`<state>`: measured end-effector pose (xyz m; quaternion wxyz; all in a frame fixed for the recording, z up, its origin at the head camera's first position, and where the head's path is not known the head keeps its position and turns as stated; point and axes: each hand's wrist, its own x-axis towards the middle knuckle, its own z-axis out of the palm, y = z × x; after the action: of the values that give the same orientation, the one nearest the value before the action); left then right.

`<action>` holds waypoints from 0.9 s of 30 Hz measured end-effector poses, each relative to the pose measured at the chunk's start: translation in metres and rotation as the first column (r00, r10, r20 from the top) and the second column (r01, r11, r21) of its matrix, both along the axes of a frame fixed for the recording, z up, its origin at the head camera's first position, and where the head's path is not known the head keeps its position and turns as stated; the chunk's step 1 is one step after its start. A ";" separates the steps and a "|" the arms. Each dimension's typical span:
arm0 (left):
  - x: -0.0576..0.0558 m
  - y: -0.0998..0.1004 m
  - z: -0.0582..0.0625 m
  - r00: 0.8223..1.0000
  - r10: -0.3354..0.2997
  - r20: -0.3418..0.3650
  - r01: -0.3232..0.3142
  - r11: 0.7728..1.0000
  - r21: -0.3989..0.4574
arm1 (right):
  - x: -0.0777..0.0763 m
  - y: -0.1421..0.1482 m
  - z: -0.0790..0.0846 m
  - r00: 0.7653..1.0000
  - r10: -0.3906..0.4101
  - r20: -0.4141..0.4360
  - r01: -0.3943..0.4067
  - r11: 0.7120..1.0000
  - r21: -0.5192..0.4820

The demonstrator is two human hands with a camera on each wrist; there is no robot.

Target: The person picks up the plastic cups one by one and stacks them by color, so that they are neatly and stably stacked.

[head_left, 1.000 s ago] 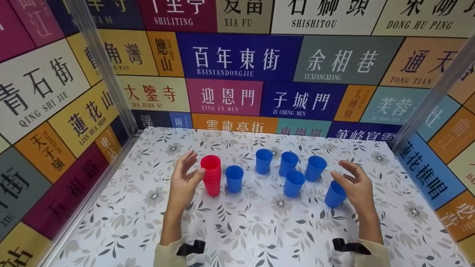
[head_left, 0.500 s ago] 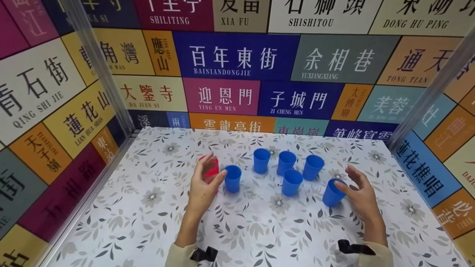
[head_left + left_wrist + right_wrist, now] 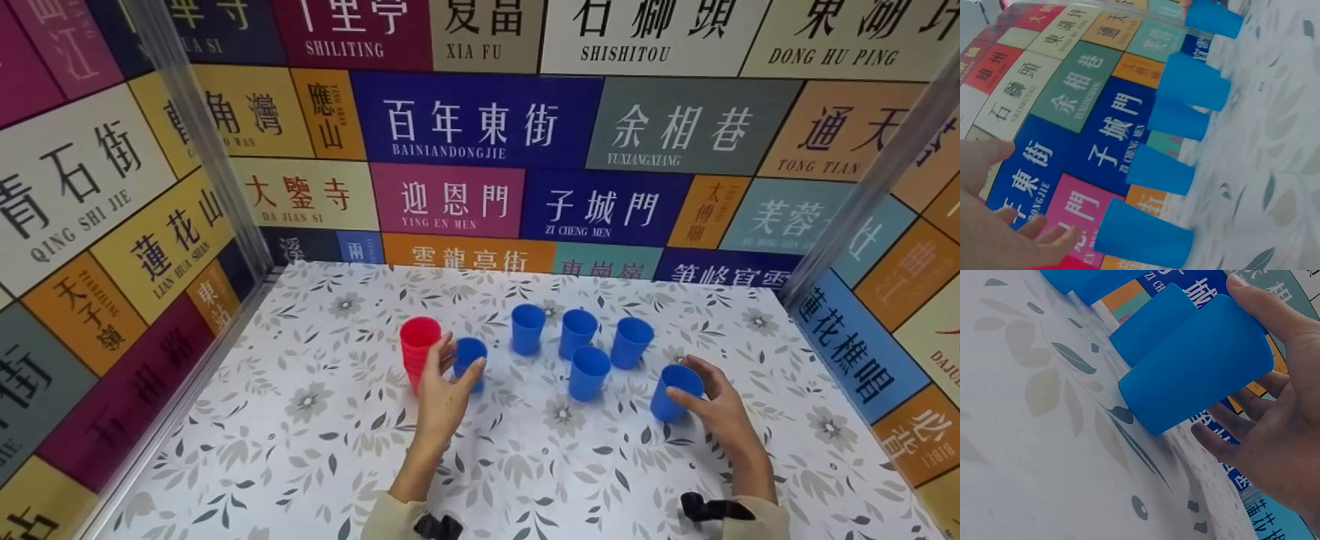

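Note:
My left hand (image 3: 442, 394) reaches to the left blue cup (image 3: 469, 352), with its thumb and fingers spread. In the left wrist view that hand's fingers are a short gap from the cup. A stack of red cups (image 3: 418, 345) stands just left of it, partly hidden by the hand. On the right, my right hand (image 3: 716, 409) is around the rightmost blue cup (image 3: 662, 401), thumb at the near side and fingers behind. In the right wrist view the thumb (image 3: 1266, 309) stretches out beside the cup's rim, and the fingers are loosely bent below it.
Between the hands, several blue cups stand upright: one at the back left (image 3: 528, 330), one at the back middle (image 3: 578, 332), one at the back right (image 3: 632, 343) and a nearer one (image 3: 589, 373). A floral cloth (image 3: 525, 480) covers the table. Sign-printed walls (image 3: 480, 112) rise around it.
My left hand has moved right, from beside the red stack, past it, to the left blue cup. The right hand has come lower and closer around the rightmost blue cup. The cups stay put.

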<state>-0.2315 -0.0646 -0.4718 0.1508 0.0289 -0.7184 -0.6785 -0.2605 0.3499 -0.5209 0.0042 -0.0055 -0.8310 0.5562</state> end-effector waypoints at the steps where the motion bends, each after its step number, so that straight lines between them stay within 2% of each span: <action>1: 0.000 0.003 -0.002 1.000 0.018 0.012 -0.018 1.000 0.000 | 0.000 0.000 -0.001 1.000 0.004 0.001 -0.004 1.000 0.002; 6: -0.002 0.011 -0.008 0.994 0.104 0.043 -0.103 0.995 -0.014 | 0.001 0.000 -0.002 1.000 0.001 -0.003 -0.001 1.000 0.010; 10: -0.001 0.015 -0.013 0.989 0.143 0.023 -0.142 0.989 -0.048 | 0.001 0.000 -0.001 1.000 -0.008 -0.002 0.008 1.000 0.011; 18: -0.002 0.024 -0.024 0.985 0.171 -0.002 -0.170 0.978 -0.122 | -0.001 0.002 0.000 1.000 0.012 0.028 -0.012 1.000 0.000; 25: -0.006 0.030 -0.034 0.981 0.165 0.107 -0.149 0.979 -0.143 | 0.000 0.002 -0.001 0.999 0.020 0.042 -0.020 1.000 -0.009; 27: -0.008 0.030 -0.038 0.978 0.170 0.118 -0.151 0.976 -0.154 | 0.000 0.002 -0.001 0.999 0.015 0.046 -0.015 1.000 -0.001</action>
<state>-0.2394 -0.0345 -0.5097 0.1596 0.1202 -0.7693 -0.6069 -0.2603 0.3520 -0.5222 -0.0194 -0.0120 -0.8308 0.5561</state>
